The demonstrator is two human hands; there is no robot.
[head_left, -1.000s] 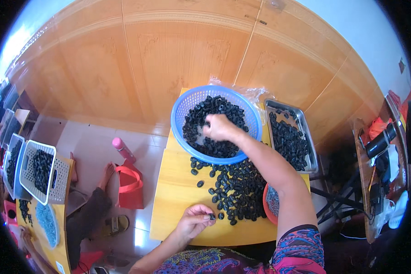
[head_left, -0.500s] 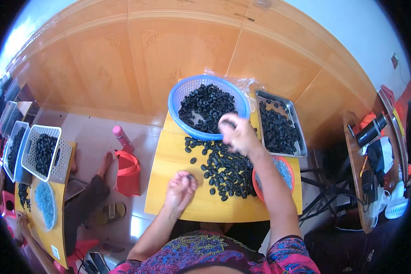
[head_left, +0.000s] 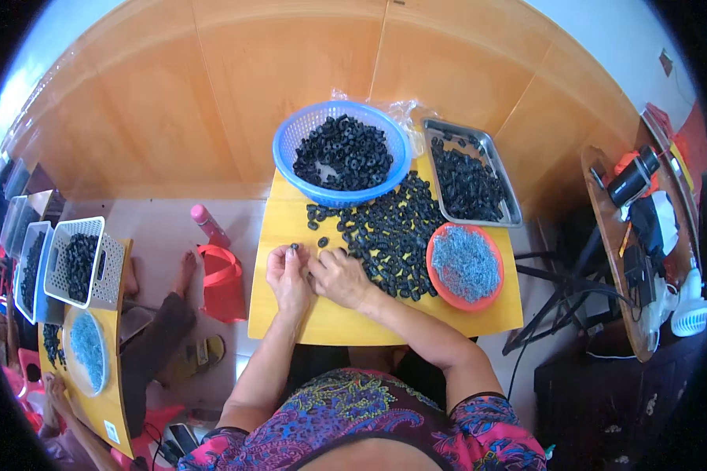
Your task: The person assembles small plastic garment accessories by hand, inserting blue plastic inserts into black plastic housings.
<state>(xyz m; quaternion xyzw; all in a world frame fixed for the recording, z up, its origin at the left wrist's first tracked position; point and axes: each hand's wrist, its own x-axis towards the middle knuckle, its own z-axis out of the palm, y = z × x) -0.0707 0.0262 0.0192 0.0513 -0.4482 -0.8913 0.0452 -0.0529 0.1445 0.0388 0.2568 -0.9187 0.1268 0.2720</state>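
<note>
My left hand [head_left: 288, 279] is closed, thumb against fingers, on a small black part [head_left: 294, 246] that shows at the fingertips. Close beside it on the yellow table, my right hand [head_left: 339, 277] has its fingers curled inward toward the left hand. Whatever those fingers hold is hidden. A loose black oval part [head_left: 323, 242] lies just beyond the hands. To their right spreads a heap of similar black oval parts [head_left: 393, 235]. An orange-red plate [head_left: 430, 271] of thin silvery metal pieces [head_left: 467, 265] sits right of the heap.
A blue colander [head_left: 279, 157] of black ring-like parts stands at the table's far side, with a metal tray [head_left: 515, 212] of black parts right of it. At the left, another person's hand [head_left: 55, 386] rests by a second table with a white basket [head_left: 111, 275].
My right hand has come back from the blue colander's rim to beside my left hand. The left hand is still closed. The whole view has shifted somewhat.
</note>
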